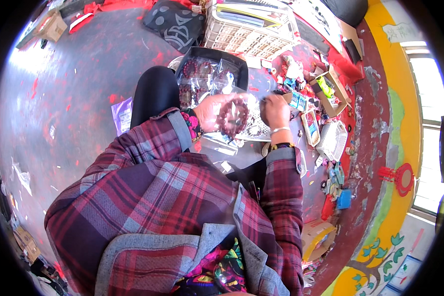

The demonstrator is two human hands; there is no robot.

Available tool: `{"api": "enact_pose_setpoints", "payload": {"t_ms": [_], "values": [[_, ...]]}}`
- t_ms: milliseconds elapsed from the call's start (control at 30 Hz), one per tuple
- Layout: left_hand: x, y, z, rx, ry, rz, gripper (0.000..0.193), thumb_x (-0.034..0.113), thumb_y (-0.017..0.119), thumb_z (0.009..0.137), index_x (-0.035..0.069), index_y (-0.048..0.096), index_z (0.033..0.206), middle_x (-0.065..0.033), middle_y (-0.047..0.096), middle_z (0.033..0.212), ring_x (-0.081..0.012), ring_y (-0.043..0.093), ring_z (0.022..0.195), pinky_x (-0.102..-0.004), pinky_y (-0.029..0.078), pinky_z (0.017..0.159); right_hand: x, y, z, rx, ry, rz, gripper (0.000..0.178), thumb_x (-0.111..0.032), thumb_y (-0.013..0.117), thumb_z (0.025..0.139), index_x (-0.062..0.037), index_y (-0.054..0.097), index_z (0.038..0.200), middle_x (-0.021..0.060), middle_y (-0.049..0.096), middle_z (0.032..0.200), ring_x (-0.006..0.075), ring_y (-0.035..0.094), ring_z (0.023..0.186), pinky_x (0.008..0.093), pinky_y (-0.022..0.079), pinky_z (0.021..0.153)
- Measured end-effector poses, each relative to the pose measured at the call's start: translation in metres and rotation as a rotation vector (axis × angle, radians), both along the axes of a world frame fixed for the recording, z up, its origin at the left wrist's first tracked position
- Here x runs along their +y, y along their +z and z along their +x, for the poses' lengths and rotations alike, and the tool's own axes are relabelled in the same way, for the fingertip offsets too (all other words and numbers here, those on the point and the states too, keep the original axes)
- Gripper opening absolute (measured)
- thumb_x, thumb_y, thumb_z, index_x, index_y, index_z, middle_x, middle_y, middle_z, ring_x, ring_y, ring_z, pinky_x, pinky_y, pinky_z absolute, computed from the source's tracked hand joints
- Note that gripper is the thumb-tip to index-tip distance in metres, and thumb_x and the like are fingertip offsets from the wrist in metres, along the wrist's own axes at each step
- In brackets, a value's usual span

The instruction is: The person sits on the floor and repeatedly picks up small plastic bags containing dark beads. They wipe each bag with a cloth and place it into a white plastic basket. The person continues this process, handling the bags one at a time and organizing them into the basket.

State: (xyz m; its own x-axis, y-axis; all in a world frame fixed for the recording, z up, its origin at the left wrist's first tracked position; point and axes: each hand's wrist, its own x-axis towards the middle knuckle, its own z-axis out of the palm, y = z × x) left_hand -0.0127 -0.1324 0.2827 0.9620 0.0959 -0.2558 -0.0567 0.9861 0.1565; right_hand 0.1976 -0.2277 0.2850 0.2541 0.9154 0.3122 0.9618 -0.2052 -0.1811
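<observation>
A dark red beaded bracelet [225, 120] lies over the fingers of my left hand [209, 109], with its loop facing up. A shiny, clear-looking patch by it may be plastic film. My right hand [278, 109], curled closed, is a little to the right, a silver bangle on its wrist. Something dark shows at its fingers, too blurred to name. Just beyond both hands stands a black tray [242, 74] with dark red beaded strings in clear plastic bags [202, 74]. White patterned material [256, 129] lies below and between my hands.
A white plastic crate [246, 38] and a black printed bag [175, 24] stand ahead. To the right are a cardboard box [336, 106], white baskets [333, 140] and scattered small goods along the wall. A purple packet [122, 116] lies beside my left knee [155, 91].
</observation>
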Motion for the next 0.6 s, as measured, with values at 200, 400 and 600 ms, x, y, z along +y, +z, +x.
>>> {"api": "enact_pose_setpoints", "payload": {"t_ms": [200, 400, 600], "values": [[0.014, 0.025, 0.001, -0.137, 0.101, 0.075, 0.041, 0.037, 0.04, 0.095, 0.006, 0.052, 0.119, -0.0147, 0.059, 0.105, -0.0259, 0.06, 0.088, -0.037, 0.053, 0.066, -0.072, -0.019, 0.018, 1.321, -0.482, -0.029, 0.018, -0.006, 0.051, 0.079, -0.0014, 0.068, 0.083, 0.0036, 0.06, 0.067, 0.0113, 0.057, 0.062, 0.0246, 0.046, 0.058], [0.001, -0.006, 0.005, -0.301, -0.117, 0.025, 0.05, 0.035, 0.031, 0.098, 0.006, 0.035, 0.138, -0.0146, 0.047, 0.128, -0.0279, 0.051, 0.112, -0.0384, 0.044, 0.093, -0.064, 0.056, -0.04, 1.761, -0.158, -0.143, 0.036, -0.024, 0.061, 0.086, 0.0002, 0.059, 0.112, 0.0016, 0.058, 0.072, 0.0089, 0.054, 0.065, 0.0191, 0.042, 0.06], [0.002, -0.01, 0.01, -0.046, -0.084, 0.223, 0.06, 0.051, 0.027, 0.096, 0.007, 0.042, 0.134, -0.0102, 0.046, 0.132, -0.0212, 0.049, 0.114, -0.0421, 0.042, 0.093, -0.057, 0.059, -0.041, 1.577, -0.206, -0.086, 0.022, -0.013, 0.059, 0.088, 0.0018, 0.065, 0.103, 0.0, 0.057, 0.07, 0.0067, 0.052, 0.065, 0.0197, 0.04, 0.058]]}}
